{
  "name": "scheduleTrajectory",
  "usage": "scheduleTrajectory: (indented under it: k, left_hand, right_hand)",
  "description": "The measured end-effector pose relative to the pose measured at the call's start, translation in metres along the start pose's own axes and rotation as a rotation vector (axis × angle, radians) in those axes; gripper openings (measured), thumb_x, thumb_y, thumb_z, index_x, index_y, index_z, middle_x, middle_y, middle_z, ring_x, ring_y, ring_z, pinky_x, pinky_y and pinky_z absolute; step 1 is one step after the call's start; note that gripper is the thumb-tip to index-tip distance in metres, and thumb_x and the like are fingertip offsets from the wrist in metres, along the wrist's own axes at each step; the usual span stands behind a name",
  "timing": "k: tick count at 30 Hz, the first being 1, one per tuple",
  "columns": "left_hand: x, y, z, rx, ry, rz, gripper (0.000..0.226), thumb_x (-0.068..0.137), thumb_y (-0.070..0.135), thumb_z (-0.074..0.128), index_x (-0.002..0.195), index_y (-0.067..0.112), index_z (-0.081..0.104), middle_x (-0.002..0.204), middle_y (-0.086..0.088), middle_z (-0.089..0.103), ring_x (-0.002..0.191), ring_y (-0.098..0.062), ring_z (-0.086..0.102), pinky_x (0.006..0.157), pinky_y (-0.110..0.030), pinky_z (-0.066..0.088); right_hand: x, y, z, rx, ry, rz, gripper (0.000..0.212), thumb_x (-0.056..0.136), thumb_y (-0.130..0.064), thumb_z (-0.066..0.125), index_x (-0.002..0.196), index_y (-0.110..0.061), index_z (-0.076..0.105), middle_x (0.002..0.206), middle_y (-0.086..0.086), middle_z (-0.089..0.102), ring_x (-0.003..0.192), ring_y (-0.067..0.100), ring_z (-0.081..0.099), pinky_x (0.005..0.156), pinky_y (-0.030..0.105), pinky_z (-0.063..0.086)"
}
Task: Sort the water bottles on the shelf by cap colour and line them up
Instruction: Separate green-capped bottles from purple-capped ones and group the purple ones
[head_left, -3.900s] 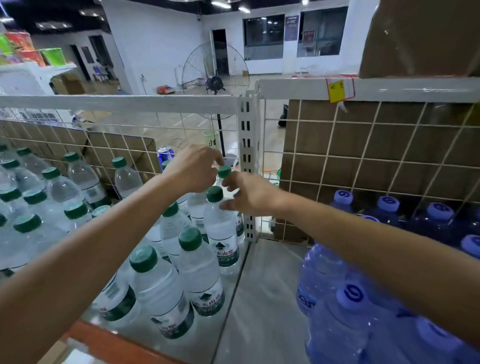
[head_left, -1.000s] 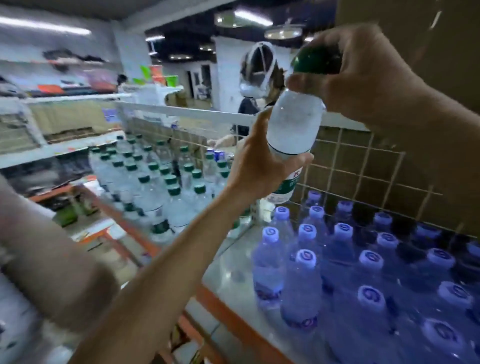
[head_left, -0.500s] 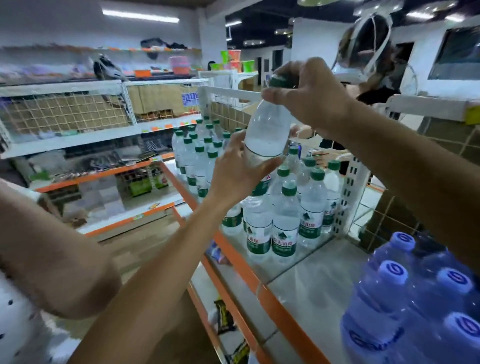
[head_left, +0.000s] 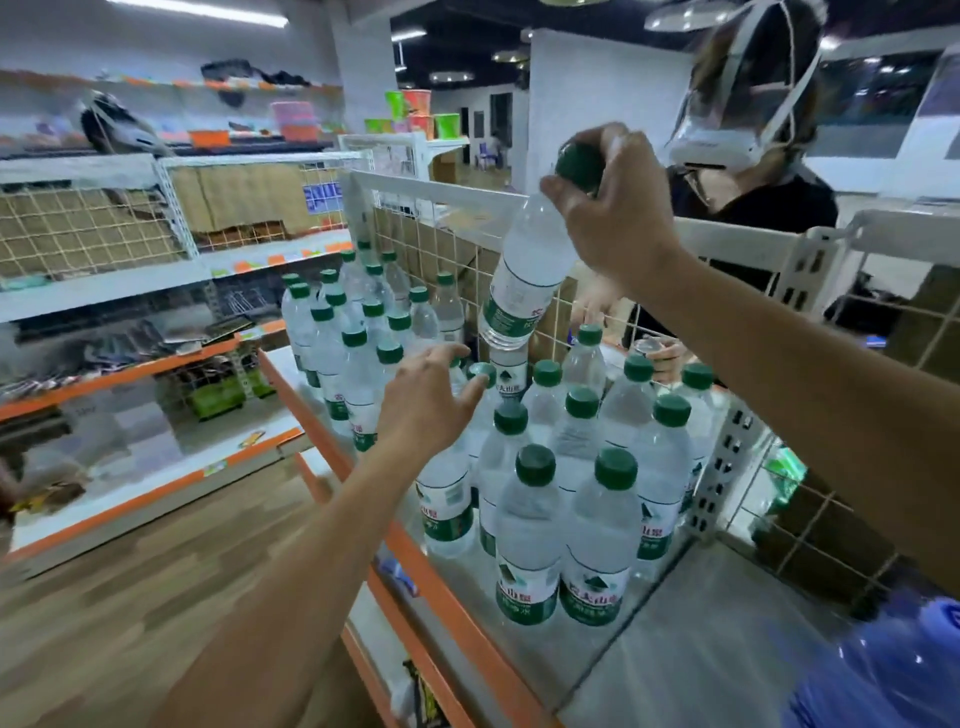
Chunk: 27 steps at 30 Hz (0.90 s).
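My right hand (head_left: 615, 208) grips a green-capped water bottle (head_left: 524, 270) by its cap and holds it tilted in the air above the shelf. Below it my left hand (head_left: 426, 400) hovers with its fingers spread and holds nothing, just over the caps of standing bottles. Several green-capped bottles (head_left: 566, 488) stand in a cluster on the shelf (head_left: 691, 639) beneath both hands. A second cluster of green-capped bottles (head_left: 353, 332) stands further back on the left. Blue bottles (head_left: 893, 670) show at the lower right corner.
A wire grid back panel (head_left: 457, 260) and a white perforated post (head_left: 727, 457) bound the green-capped section. Another person (head_left: 748, 171) wearing a headset stands behind the grid, a hand (head_left: 660, 358) on a bottle there. An orange-edged shelf unit (head_left: 156, 364) stands left across a wooden floor.
My left hand has let go of the lifted bottle and dropped towards the standing caps. My right hand alone now holds the bottle, more tilted. The view has shifted a little.
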<state>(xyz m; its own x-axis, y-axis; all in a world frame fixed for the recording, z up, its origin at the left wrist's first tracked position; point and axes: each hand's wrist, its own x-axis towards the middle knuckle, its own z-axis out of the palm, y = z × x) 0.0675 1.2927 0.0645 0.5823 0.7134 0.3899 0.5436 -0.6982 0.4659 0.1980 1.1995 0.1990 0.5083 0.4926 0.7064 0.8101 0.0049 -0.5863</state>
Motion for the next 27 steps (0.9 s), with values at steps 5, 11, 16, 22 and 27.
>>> scheduleTrajectory:
  k: [5,11,16,22,27]
  left_hand:
    - [0.012,-0.019,0.018,0.013,-0.109,0.036,0.048,0.092,0.040,0.053,0.137,0.025,0.043,0.138,0.002,0.049,0.126,-0.019,0.042,0.100,-0.032,0.036]
    - [0.016,-0.027,0.027,0.062,-0.089,0.055,0.051,0.093,0.035,0.052,0.140,0.031,0.035,0.135,0.003,0.051,0.120,-0.022,0.047,0.093,-0.033,0.040]
    - [0.017,-0.035,0.029,0.097,-0.076,0.091,0.052,0.093,0.034,0.052,0.140,0.035,0.031,0.132,0.005,0.051,0.115,-0.022,0.051,0.084,-0.033,0.044]
    - [0.017,-0.030,0.030,0.081,-0.094,0.096,0.052,0.093,0.040,0.051,0.140,0.029,0.032,0.130,0.002,0.051,0.115,-0.022,0.049,0.090,-0.033,0.041]
    - [0.017,-0.024,0.027,-0.006,-0.009,0.037,0.037,0.096,0.038,0.044,0.129,0.023,0.048,0.124,-0.001,0.058,0.112,-0.021,0.052,0.088,-0.032,0.041]
  right_hand:
    - [0.008,0.045,0.048,-0.044,-0.152,0.066,0.032,0.085,-0.017,0.067,0.111,-0.003,0.055,0.112,0.012,0.055,0.101,0.022,0.053,0.089,0.026,0.046]
    - [0.006,0.087,0.104,-0.296,-0.564,0.179,0.019,0.082,-0.019,0.068,0.094,-0.005,0.062,0.094,0.011,0.061,0.088,0.025,0.059,0.077,0.035,0.052]
    - [-0.002,0.104,0.131,-0.509,-0.737,0.217,0.008,0.085,-0.018,0.066,0.084,-0.014,0.059,0.092,0.008,0.063,0.083,0.022,0.058,0.055,0.024,0.038]
    - [0.005,0.098,0.127,-0.564,-0.837,0.208,0.017,0.084,-0.017,0.068,0.099,-0.010,0.064,0.081,0.003,0.060,0.070,0.015,0.058,0.053,0.022,0.044]
    - [-0.002,0.095,0.117,-0.570,-0.885,0.144,0.043,0.087,-0.016,0.063,0.128,-0.016,0.052,0.118,0.009,0.058,0.100,0.023,0.057,0.077,0.028,0.046]
